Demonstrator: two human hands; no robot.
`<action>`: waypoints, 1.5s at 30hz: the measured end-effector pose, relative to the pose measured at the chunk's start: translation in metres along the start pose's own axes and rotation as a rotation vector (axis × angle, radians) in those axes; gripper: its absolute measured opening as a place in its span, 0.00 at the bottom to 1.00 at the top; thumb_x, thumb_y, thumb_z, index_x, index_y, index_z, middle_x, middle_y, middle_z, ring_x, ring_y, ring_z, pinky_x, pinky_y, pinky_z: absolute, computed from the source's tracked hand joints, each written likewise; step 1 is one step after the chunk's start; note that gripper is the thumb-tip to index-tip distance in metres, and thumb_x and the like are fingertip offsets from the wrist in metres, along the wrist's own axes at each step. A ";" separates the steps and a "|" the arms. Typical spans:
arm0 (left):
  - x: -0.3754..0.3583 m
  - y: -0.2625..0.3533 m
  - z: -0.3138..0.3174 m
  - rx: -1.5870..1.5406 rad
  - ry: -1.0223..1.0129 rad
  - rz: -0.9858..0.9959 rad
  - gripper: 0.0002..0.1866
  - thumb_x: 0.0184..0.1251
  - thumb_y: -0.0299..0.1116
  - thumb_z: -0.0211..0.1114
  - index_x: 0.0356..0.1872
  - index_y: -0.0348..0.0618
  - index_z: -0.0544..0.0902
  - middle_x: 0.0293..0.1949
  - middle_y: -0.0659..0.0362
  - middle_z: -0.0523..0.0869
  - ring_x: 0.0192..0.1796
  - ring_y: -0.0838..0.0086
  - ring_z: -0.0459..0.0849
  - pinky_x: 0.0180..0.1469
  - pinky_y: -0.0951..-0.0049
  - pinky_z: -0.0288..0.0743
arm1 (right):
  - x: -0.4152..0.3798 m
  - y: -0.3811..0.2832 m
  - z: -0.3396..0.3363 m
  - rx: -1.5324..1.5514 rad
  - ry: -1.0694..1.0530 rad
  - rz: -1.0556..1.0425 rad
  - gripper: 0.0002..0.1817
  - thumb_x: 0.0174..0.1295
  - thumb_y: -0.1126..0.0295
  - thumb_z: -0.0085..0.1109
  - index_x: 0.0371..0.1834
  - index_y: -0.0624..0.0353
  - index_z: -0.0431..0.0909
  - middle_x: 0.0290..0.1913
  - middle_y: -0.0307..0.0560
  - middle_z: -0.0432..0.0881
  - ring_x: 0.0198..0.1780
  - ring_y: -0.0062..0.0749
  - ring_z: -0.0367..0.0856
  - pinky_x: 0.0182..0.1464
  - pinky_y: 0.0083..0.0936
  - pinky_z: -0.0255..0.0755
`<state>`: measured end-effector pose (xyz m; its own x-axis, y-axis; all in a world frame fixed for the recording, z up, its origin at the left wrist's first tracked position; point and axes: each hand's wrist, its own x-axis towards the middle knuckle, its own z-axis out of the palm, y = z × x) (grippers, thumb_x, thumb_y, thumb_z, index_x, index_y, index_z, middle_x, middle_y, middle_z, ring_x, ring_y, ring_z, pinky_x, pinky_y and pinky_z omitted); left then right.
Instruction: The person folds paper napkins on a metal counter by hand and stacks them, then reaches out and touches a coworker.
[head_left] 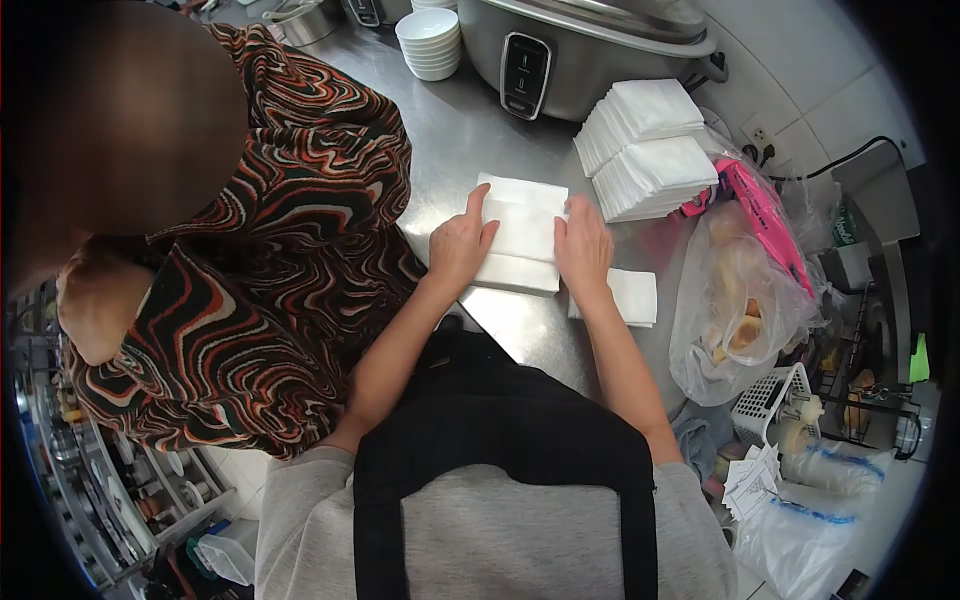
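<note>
A stack of white napkins lies on the steel counter in front of me. My left hand rests at its left edge, with thumb and fingers apart. At its right edge is my right hand, the fingers bent against the side and top of the paper. Both hands touch the stack from opposite sides. Partly under my right forearm sits a smaller pile of folded napkins. Tall piles of folded napkins stand farther back on the right.
Another person in a patterned top stands close on the left. White bowls are stacked near a large cooker at the back. A clear bag of bread and a white basket are at the right.
</note>
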<state>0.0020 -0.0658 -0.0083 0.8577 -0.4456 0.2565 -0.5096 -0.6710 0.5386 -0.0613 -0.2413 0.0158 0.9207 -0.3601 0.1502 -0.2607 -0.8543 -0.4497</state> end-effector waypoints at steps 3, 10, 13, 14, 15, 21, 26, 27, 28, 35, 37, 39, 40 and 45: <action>-0.002 -0.002 0.003 0.001 0.021 0.009 0.30 0.62 0.36 0.62 0.64 0.44 0.62 0.19 0.50 0.81 0.24 0.52 0.82 0.28 0.54 0.74 | -0.017 -0.017 0.001 -0.205 0.162 -0.511 0.26 0.60 0.63 0.56 0.58 0.67 0.67 0.64 0.57 0.68 0.67 0.50 0.63 0.64 0.44 0.60; -0.007 -0.005 0.004 -0.029 0.053 -0.018 0.29 0.61 0.36 0.63 0.63 0.46 0.64 0.21 0.48 0.82 0.27 0.50 0.83 0.31 0.52 0.74 | -0.059 -0.005 0.015 -0.051 -0.116 -0.536 0.31 0.62 0.61 0.55 0.64 0.70 0.64 0.69 0.59 0.63 0.71 0.49 0.59 0.70 0.42 0.54; -0.009 -0.009 0.002 -0.076 0.091 -0.014 0.27 0.62 0.37 0.63 0.60 0.45 0.65 0.23 0.47 0.82 0.29 0.49 0.82 0.33 0.52 0.74 | -0.054 0.006 0.019 0.037 -0.050 -0.452 0.25 0.63 0.68 0.53 0.61 0.69 0.67 0.66 0.59 0.67 0.69 0.49 0.63 0.69 0.40 0.57; -0.010 -0.011 0.000 -0.129 0.114 -0.055 0.25 0.62 0.37 0.62 0.59 0.44 0.66 0.22 0.47 0.81 0.28 0.48 0.82 0.33 0.51 0.73 | -0.052 0.007 0.019 0.030 0.017 -0.469 0.22 0.60 0.73 0.52 0.58 0.68 0.71 0.61 0.59 0.72 0.63 0.48 0.70 0.66 0.39 0.61; -0.011 -0.013 -0.002 -0.183 0.137 -0.096 0.24 0.63 0.37 0.62 0.58 0.44 0.67 0.22 0.47 0.81 0.28 0.48 0.81 0.34 0.51 0.73 | -0.049 0.005 0.015 0.024 0.021 -0.472 0.22 0.60 0.73 0.52 0.58 0.68 0.71 0.61 0.59 0.72 0.63 0.48 0.70 0.66 0.39 0.61; -0.039 -0.042 -0.021 -0.939 -0.228 -0.574 0.27 0.71 0.52 0.51 0.56 0.37 0.71 0.22 0.55 0.82 0.28 0.64 0.84 0.24 0.67 0.76 | -0.029 -0.005 0.002 -0.090 0.089 -0.502 0.16 0.52 0.78 0.53 0.46 0.60 0.78 0.50 0.47 0.81 0.50 0.38 0.77 0.51 0.35 0.67; -0.046 0.027 -0.057 -1.699 -0.466 -0.616 0.24 0.71 0.44 0.53 0.56 0.32 0.71 0.44 0.49 0.84 0.43 0.68 0.86 0.42 0.70 0.84 | -0.066 -0.024 -0.036 0.027 0.314 -0.667 0.14 0.52 0.78 0.54 0.43 0.58 0.80 0.48 0.45 0.82 0.53 0.38 0.77 0.55 0.35 0.66; -0.045 0.031 -0.049 -1.652 -0.298 -0.574 0.22 0.70 0.40 0.56 0.56 0.32 0.71 0.48 0.49 0.82 0.46 0.67 0.85 0.46 0.69 0.83 | -0.071 -0.021 -0.039 -0.001 0.312 -0.730 0.14 0.53 0.78 0.54 0.44 0.58 0.80 0.48 0.46 0.82 0.54 0.38 0.76 0.57 0.36 0.65; -0.038 0.029 -0.044 -1.640 -0.362 -0.508 0.20 0.65 0.27 0.60 0.55 0.31 0.71 0.47 0.53 0.82 0.46 0.69 0.85 0.45 0.73 0.83 | -0.072 -0.008 -0.037 0.016 0.325 -0.670 0.16 0.52 0.78 0.55 0.45 0.57 0.81 0.50 0.47 0.81 0.56 0.42 0.75 0.60 0.38 0.64; -0.011 0.100 -0.025 -1.449 -0.469 -0.366 0.22 0.62 0.23 0.62 0.57 0.33 0.70 0.43 0.56 0.83 0.39 0.78 0.83 0.35 0.79 0.77 | -0.057 0.077 -0.076 1.331 0.050 0.365 0.20 0.58 0.78 0.55 0.56 0.62 0.73 0.51 0.45 0.80 0.52 0.29 0.78 0.53 0.28 0.72; -0.008 0.111 -0.004 -1.294 -0.505 -0.300 0.21 0.62 0.25 0.63 0.56 0.33 0.71 0.40 0.56 0.83 0.38 0.77 0.84 0.34 0.77 0.78 | -0.060 0.083 -0.091 1.296 -0.042 0.329 0.22 0.59 0.77 0.57 0.58 0.63 0.69 0.49 0.46 0.81 0.46 0.23 0.80 0.46 0.22 0.74; -0.005 0.114 0.007 -1.138 -0.529 -0.237 0.20 0.62 0.26 0.63 0.54 0.34 0.72 0.37 0.56 0.84 0.38 0.75 0.84 0.33 0.74 0.79 | -0.061 0.094 -0.093 1.180 0.016 0.235 0.23 0.56 0.80 0.58 0.57 0.63 0.70 0.44 0.46 0.83 0.40 0.24 0.82 0.41 0.20 0.75; -0.003 0.114 0.010 -0.972 -0.544 -0.186 0.19 0.60 0.27 0.64 0.53 0.34 0.73 0.33 0.56 0.84 0.36 0.76 0.84 0.32 0.74 0.78 | -0.062 0.104 -0.089 0.980 0.038 0.238 0.24 0.54 0.81 0.59 0.56 0.64 0.70 0.43 0.47 0.83 0.40 0.25 0.82 0.41 0.20 0.75; -0.008 0.105 0.032 -0.453 -0.424 0.119 0.22 0.55 0.29 0.67 0.51 0.36 0.73 0.22 0.55 0.81 0.25 0.69 0.81 0.31 0.69 0.75 | -0.074 0.138 -0.049 0.667 0.123 0.215 0.23 0.50 0.81 0.62 0.52 0.64 0.73 0.39 0.49 0.85 0.37 0.26 0.83 0.40 0.22 0.74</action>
<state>-0.0609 -0.1516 0.0209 0.6479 -0.7604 0.0455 -0.4410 -0.3257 0.8363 -0.1799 -0.3514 -0.0142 0.8191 -0.5682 0.0789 -0.1628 -0.3622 -0.9178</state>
